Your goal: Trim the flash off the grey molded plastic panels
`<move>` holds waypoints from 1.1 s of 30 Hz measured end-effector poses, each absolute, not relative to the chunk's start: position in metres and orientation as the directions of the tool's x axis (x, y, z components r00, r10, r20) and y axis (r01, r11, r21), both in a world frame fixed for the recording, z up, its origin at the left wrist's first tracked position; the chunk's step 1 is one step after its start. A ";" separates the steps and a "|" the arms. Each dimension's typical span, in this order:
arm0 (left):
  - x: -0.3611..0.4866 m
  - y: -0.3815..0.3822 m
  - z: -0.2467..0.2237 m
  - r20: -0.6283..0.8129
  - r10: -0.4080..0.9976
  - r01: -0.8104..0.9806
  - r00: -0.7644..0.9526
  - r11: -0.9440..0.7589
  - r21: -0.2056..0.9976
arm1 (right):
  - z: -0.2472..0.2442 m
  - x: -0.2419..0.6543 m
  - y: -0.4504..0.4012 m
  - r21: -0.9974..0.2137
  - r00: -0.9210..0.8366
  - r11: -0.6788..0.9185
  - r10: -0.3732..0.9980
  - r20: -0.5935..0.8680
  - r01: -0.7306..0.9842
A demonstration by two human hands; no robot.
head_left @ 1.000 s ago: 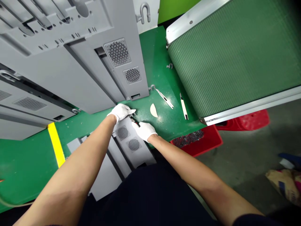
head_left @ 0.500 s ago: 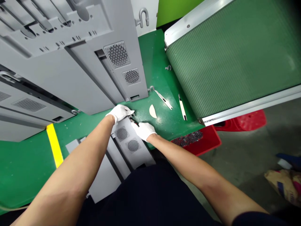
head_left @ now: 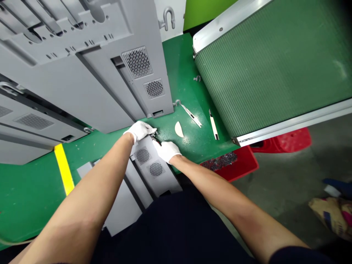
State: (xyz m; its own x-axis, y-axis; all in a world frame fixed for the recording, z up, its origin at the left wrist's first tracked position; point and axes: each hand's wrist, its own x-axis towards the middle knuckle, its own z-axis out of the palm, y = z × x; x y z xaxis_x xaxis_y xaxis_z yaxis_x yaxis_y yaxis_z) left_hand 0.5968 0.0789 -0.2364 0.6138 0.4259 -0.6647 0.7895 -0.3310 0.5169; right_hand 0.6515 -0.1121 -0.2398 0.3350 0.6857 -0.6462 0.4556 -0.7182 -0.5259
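A grey plastic panel [head_left: 148, 183] with two round-holed grilles lies against my body at the edge of the green table [head_left: 90, 146]. My left hand [head_left: 139, 131], white-gloved, is closed at the panel's far corner, its fingertips on a small grey part [head_left: 154, 134]. From the right, my right hand [head_left: 167, 151], also gloved, is closed around a small dark tool [head_left: 157, 140] that reaches to the same corner. Most of the tool is hidden by the glove. Just right of the hands lies a cream half-round piece [head_left: 178, 129].
Two cutter knives [head_left: 191, 116] [head_left: 213, 126] lie to the right. Large grey panels [head_left: 110, 84] stand at the back left. A green conveyor belt [head_left: 269, 69] borders the table's right side, with a red bin [head_left: 242, 165] below.
My right hand has shifted very slightly left and up, with the dark tool now showing a little more. My left hand stays at the panel's corner.
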 end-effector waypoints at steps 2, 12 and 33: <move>0.596 0.080 -0.236 -0.664 0.426 0.789 0.614 -0.334 0.515 | -0.240 0.654 -0.113 -0.526 0.330 -0.706 0.696 -0.637 0.475; 0.588 0.080 -0.223 -0.590 0.478 0.725 0.651 -0.161 0.670 | -0.236 0.664 -0.122 -0.530 0.361 -0.764 0.642 -0.676 0.367; 0.610 -0.088 -0.196 -0.624 -0.288 0.069 0.726 -0.873 0.483 | -0.236 0.621 -0.330 -0.481 0.451 -0.818 0.316 -0.835 -0.315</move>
State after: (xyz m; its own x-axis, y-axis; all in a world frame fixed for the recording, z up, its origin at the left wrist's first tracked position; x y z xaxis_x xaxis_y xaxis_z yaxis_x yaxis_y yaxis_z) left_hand 0.6097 -0.0884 -0.1958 0.7259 -0.2881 -0.6245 0.0693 -0.8728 0.4832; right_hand 0.6212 -0.3301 -0.2361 0.4509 0.3165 -0.8346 -0.3153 -0.8183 -0.4806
